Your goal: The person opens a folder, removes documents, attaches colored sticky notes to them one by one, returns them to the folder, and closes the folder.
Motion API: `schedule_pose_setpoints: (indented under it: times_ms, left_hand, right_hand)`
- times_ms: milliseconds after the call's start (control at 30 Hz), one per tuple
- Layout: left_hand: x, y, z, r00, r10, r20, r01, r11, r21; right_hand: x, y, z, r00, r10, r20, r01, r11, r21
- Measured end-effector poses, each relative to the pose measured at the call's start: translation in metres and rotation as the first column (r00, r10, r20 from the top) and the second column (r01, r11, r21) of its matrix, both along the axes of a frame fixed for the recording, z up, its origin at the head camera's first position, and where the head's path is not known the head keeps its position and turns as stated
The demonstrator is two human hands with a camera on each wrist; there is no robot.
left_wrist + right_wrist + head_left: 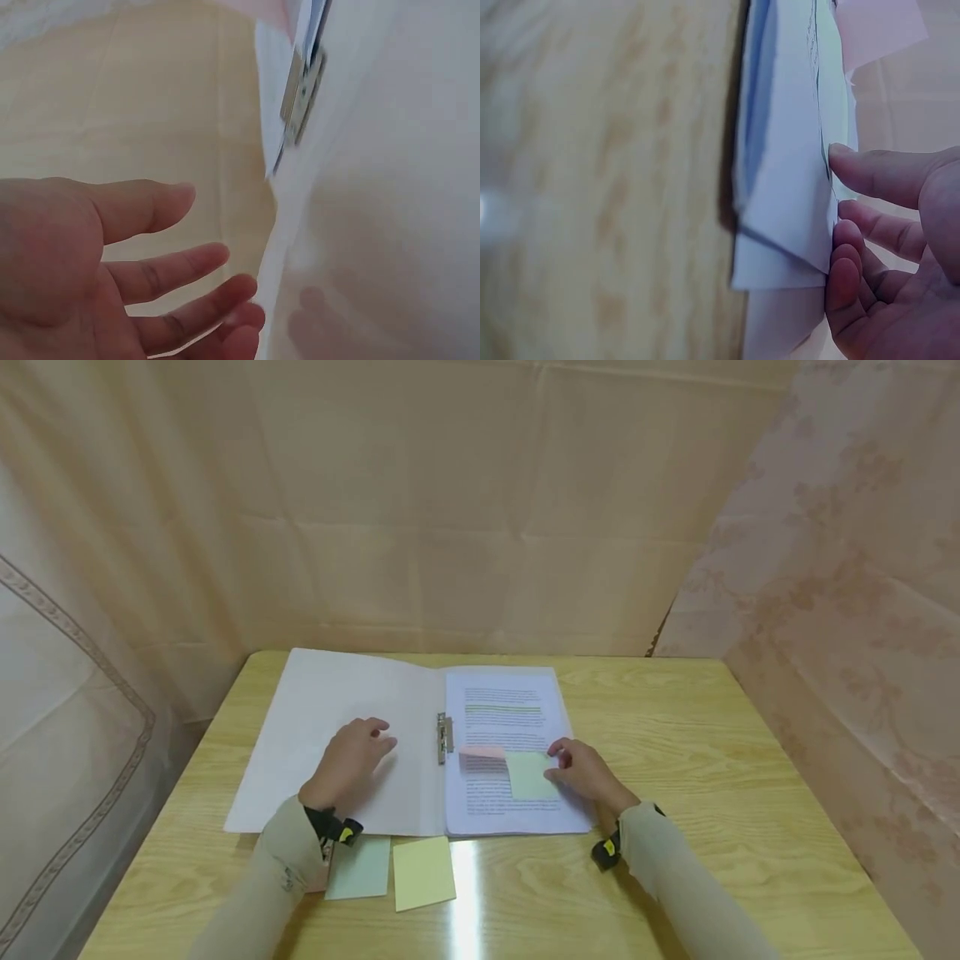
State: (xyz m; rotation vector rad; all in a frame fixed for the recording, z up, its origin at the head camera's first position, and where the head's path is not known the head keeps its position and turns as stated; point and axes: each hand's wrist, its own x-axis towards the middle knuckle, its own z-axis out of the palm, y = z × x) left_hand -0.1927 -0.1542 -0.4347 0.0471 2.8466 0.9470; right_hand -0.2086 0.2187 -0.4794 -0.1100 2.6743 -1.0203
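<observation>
A white folder (322, 702) lies spread on the table, with printed sheets (517, 814) on its right side and a metal clip (442, 739) at the spine. On the top sheet, a pale green sticky note (529, 776) lies beside a pink sticky note (480, 751), whose free part lifts off the page. My right hand (588, 770) touches the green note's right edge with the thumb, its other fingers resting on the paper. Above the folder's inside cover hovers my left hand (347, 760), fingers loosely bent and holding nothing.
Near the front edge of the folder, a bluish-green note (358, 870) and a yellow note (424, 874) lie on the wooden table (712, 743). A pinkish note is partly hidden by the left sleeve. Beige curtains (465, 510) hang behind the table.
</observation>
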Motion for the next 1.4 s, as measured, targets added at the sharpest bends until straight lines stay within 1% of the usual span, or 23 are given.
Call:
schedule_pose_setpoints:
  times_ms: [133, 200, 300, 400, 600, 833, 1033, 1133, 1233, 1300, 1367, 1400]
  left_hand:
    - [0.005, -0.021, 0.005, 0.996, 0.02, -0.09, -0.022, 1.0, -0.019]
    - [0.009, -0.03, 0.007, 0.993, 0.035, -0.113, -0.038, 0.999, -0.024]
    - [0.012, -0.041, 0.008, 0.992, 0.071, -0.104, -0.075, 0.996, -0.039]
    - [0.013, -0.049, 0.008, 0.991, 0.091, -0.097, -0.099, 0.991, -0.085]
    - [0.015, -0.061, 0.002, 0.987, 0.141, -0.082, -0.153, 0.974, -0.167]
    - [0.02, -0.077, -0.004, 0.975, 0.218, -0.038, -0.221, 0.954, -0.203]
    - [0.025, -0.091, -0.009, 0.945, 0.325, 0.031, -0.314, 0.931, -0.186]
    - [0.027, -0.096, -0.012, 0.943, 0.33, 0.041, -0.318, 0.931, -0.179]
    - [0.029, -0.102, -0.011, 0.939, 0.341, 0.047, -0.331, 0.932, -0.146]
    - [0.031, -0.105, -0.007, 0.933, 0.355, 0.064, -0.347, 0.932, -0.1]
    - [0.035, -0.108, 0.001, 0.927, 0.367, 0.076, -0.364, 0.93, -0.046]
    - [0.037, -0.11, 0.006, 0.931, 0.359, 0.071, -0.359, 0.933, -0.01]
  right_hand:
    - [0.0, -0.001, -0.001, 1.0, -0.006, 0.005, 0.006, 1.0, 0.0]
    - [0.0, -0.001, 0.0, 1.0, -0.013, 0.011, 0.013, 1.0, 0.001]
    - [0.001, -0.002, 0.001, 1.0, -0.014, 0.014, 0.014, 1.0, 0.005]
    - [0.001, -0.002, 0.002, 1.0, -0.019, 0.015, 0.019, 1.0, 0.003]
    - [0.001, -0.002, 0.003, 1.0, -0.021, 0.011, 0.021, 1.0, 0.0]
    - [0.001, -0.002, 0.001, 1.0, -0.026, 0.009, 0.026, 1.0, 0.008]
    - [0.003, -0.003, 0.0, 0.999, -0.04, -0.014, 0.04, 0.999, 0.011]
    - [0.003, -0.004, -0.001, 0.999, -0.051, -0.016, 0.051, 0.999, 0.012]
    - [0.004, -0.004, -0.001, 0.998, -0.052, -0.019, 0.052, 0.999, 0.016]
    - [0.004, -0.004, -0.001, 0.999, -0.05, -0.02, 0.05, 0.998, 0.022]
    - [0.004, -0.005, -0.002, 0.998, -0.053, -0.017, 0.054, 0.998, 0.025]
    - [0.004, -0.005, -0.002, 0.998, -0.056, -0.015, 0.056, 0.998, 0.027]
